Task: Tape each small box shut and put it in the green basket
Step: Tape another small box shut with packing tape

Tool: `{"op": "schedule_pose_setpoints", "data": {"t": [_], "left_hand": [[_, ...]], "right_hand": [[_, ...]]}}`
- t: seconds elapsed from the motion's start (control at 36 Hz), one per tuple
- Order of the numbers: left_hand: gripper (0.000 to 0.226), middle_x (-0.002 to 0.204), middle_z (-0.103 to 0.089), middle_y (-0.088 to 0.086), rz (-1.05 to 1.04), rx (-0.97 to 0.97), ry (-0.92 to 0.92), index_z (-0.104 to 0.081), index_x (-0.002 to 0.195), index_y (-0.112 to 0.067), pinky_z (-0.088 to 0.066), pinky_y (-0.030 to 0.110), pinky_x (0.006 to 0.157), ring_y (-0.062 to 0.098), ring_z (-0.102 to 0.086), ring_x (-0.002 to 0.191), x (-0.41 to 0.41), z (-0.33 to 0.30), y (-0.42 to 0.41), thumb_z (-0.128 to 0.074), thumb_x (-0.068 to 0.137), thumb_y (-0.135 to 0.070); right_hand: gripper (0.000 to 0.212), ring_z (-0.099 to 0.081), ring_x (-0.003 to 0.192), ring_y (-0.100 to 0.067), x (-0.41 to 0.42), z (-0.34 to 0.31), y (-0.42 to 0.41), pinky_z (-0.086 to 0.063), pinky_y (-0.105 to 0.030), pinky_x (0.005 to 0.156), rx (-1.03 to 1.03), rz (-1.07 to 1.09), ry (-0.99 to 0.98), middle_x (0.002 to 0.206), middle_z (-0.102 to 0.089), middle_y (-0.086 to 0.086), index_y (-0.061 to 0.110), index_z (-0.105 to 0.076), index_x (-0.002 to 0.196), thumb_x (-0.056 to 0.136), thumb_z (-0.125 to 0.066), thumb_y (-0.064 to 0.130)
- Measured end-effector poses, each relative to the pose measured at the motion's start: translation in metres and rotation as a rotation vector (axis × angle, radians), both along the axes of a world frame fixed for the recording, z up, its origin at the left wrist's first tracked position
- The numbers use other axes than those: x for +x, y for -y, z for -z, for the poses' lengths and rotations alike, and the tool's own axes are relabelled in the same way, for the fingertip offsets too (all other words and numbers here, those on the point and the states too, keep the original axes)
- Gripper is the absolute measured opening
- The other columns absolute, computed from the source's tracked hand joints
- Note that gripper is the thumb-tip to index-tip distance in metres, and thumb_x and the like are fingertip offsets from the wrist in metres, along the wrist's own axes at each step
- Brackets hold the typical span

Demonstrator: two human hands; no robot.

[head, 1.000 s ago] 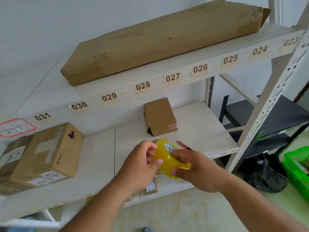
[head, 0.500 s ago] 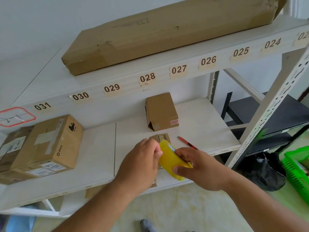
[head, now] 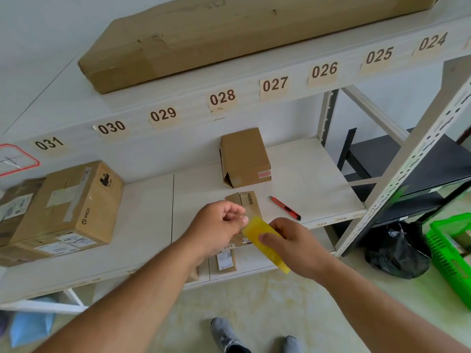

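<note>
We grip the yellow tape roll in our right hand; our left hand pinches its end above the small box on the white shelf. The green basket sits far right on the floor.

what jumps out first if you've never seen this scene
The yellow tape roll at centre, gripped by the right hand while the left hand pinches its free end over a small box on the shelf. Above lies a long cardboard package; the green basket sits at far right.
</note>
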State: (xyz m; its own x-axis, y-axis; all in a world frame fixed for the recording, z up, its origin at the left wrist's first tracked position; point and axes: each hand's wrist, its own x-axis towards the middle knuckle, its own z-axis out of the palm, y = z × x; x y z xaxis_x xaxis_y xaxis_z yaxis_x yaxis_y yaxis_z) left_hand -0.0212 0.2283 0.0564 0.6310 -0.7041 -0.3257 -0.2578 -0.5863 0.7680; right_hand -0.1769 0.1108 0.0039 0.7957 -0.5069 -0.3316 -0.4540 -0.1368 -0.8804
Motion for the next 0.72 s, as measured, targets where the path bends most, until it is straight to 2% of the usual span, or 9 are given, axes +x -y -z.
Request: {"op": "schedule_pose_setpoints", "data": {"t": [0.06, 0.17, 0.25, 0.31, 0.39, 0.44, 0.56, 0.64, 0.72], "left_hand": [[0.007, 0.084, -0.070, -0.012, 0.011, 0.004, 0.081, -0.074, 0.091, -0.025, -0.050, 0.022, 0.072, 0.006, -0.062, 0.076, 0.002, 0.000, 0.000, -0.069, 0.094, -0.025], [0.011, 0.104, -0.059, -0.013, 0.089, 0.059, 0.241, -0.073, 0.087, -0.029, -0.040, 0.021, 0.073, 0.002, -0.053, 0.087, 0.002, -0.002, 0.002, -0.066, 0.096, -0.033], [0.013, 0.095, -0.067, -0.015, 0.128, 0.063, 0.251, -0.073, 0.090, -0.025, -0.039, 0.013, 0.065, 0.001, -0.058, 0.082, 0.002, 0.000, 0.004, -0.063, 0.098, -0.029], [0.013, 0.091, -0.068, -0.014, 0.142, 0.077, 0.241, -0.073, 0.092, -0.023, -0.039, 0.010, 0.063, 0.001, -0.060, 0.081, 0.003, 0.002, 0.004, -0.062, 0.098, -0.027], [0.014, 0.090, -0.069, -0.012, 0.190, 0.094, 0.276, -0.071, 0.088, -0.025, -0.046, 0.017, 0.067, 0.006, -0.062, 0.081, 0.006, 0.003, 0.008, -0.062, 0.098, -0.027], [0.014, 0.094, -0.068, -0.015, 0.208, 0.069, 0.338, -0.070, 0.087, -0.027, -0.050, 0.023, 0.074, 0.005, -0.063, 0.086, 0.011, 0.002, 0.013, -0.062, 0.098, -0.028], [0.015, 0.093, -0.063, -0.016, 0.219, 0.098, 0.447, -0.070, 0.088, -0.026, -0.049, 0.028, 0.077, 0.005, -0.059, 0.087, 0.031, 0.000, 0.026, -0.060, 0.099, -0.029], [0.014, 0.087, -0.064, -0.012, 0.168, 0.194, 0.313, -0.066, 0.091, -0.023, -0.048, 0.026, 0.062, 0.011, -0.065, 0.075, 0.050, 0.012, 0.030, -0.058, 0.101, -0.027], [0.012, 0.094, -0.070, -0.002, 0.134, 0.188, 0.105, -0.063, 0.096, -0.014, -0.050, 0.025, 0.049, 0.012, -0.067, 0.057, 0.060, 0.024, 0.033, -0.054, 0.103, -0.018]], "right_hand": [[0.023, -0.056, 0.070, -0.014, 0.001, -0.001, -0.002, -0.044, -0.033, 0.065, -0.006, 0.000, -0.002, 0.074, -0.057, 0.008, 0.023, -0.059, 0.085, 0.090, -0.060, 0.046], [0.029, -0.055, 0.067, -0.010, -0.002, 0.003, -0.005, -0.044, -0.029, 0.064, 0.017, 0.021, 0.006, 0.074, -0.058, 0.007, 0.020, -0.062, 0.089, 0.094, -0.061, 0.049], [0.029, -0.056, 0.063, -0.002, -0.007, 0.007, -0.008, -0.043, -0.023, 0.062, 0.109, 0.010, 0.035, 0.073, -0.061, 0.012, 0.025, -0.065, 0.093, 0.094, -0.063, 0.054], [0.032, -0.062, 0.070, -0.003, -0.009, 0.010, -0.010, -0.047, -0.025, 0.066, 0.160, 0.015, 0.048, 0.078, -0.066, 0.012, 0.030, -0.066, 0.096, 0.086, -0.062, 0.061], [0.038, -0.067, 0.080, -0.010, -0.010, 0.022, -0.012, -0.051, -0.029, 0.070, 0.138, 0.046, 0.027, 0.085, -0.070, 0.010, 0.031, -0.066, 0.100, 0.082, -0.062, 0.064], [0.047, -0.061, 0.069, -0.011, -0.007, 0.034, -0.012, -0.046, -0.028, 0.064, 0.035, 0.052, -0.045, 0.073, -0.062, 0.009, 0.023, -0.062, 0.088, 0.089, -0.059, 0.070], [0.070, -0.046, 0.057, -0.015, -0.003, 0.059, -0.014, -0.037, -0.030, 0.057, -0.045, 0.087, -0.322, 0.059, -0.043, 0.004, 0.017, -0.046, 0.068, 0.081, -0.047, 0.086], [0.074, -0.057, 0.067, -0.015, -0.003, 0.068, -0.014, -0.044, -0.030, 0.063, -0.044, 0.110, -0.396, 0.070, -0.057, 0.004, 0.017, -0.057, 0.081, 0.078, -0.046, 0.090], [0.066, -0.061, 0.086, -0.015, -0.002, 0.071, -0.022, -0.049, -0.032, 0.074, -0.031, 0.152, -0.420, 0.093, -0.062, 0.008, 0.024, -0.053, 0.109, 0.084, -0.048, 0.084]]}}
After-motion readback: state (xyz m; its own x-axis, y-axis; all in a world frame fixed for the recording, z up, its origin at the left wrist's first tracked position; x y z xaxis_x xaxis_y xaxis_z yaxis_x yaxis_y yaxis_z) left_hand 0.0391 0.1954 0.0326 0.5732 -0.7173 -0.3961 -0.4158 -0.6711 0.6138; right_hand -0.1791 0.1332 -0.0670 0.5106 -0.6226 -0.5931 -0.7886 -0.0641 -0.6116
